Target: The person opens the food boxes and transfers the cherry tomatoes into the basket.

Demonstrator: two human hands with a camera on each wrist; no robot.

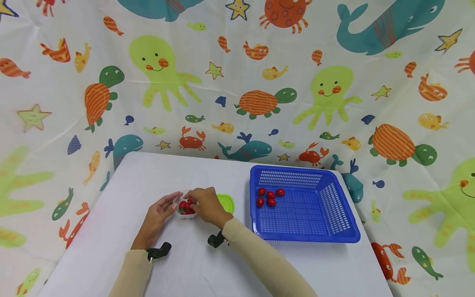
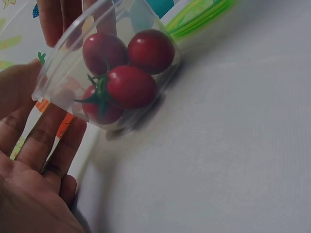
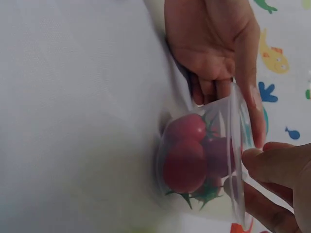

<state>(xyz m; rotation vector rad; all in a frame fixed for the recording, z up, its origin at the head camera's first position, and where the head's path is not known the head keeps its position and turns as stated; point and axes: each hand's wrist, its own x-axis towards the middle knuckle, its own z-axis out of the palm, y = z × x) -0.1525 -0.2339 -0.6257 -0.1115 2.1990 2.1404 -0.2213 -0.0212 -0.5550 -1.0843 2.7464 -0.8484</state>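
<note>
A small clear plastic container (image 1: 186,215) stands on the white table with several red cherry tomatoes (image 2: 131,87) inside, some with green stems. My left hand (image 1: 158,214) holds its left side, thumb along the rim and fingers beside the wall. From the right, my right hand (image 1: 208,205) reaches over the container, its fingertips (image 3: 234,187) inside the rim close to the tomatoes. I cannot tell whether those fingers pinch a tomato. A lime-green lid (image 1: 226,203) lies just behind the right hand, partly covered by it.
A blue plastic basket (image 1: 304,237) sits to the right, with several more cherry tomatoes (image 1: 271,194) in its left part. The white table (image 1: 200,260) reaches back to a patterned cloth (image 1: 208,82) with sea animals. Each wrist wears a small black camera (image 1: 159,251).
</note>
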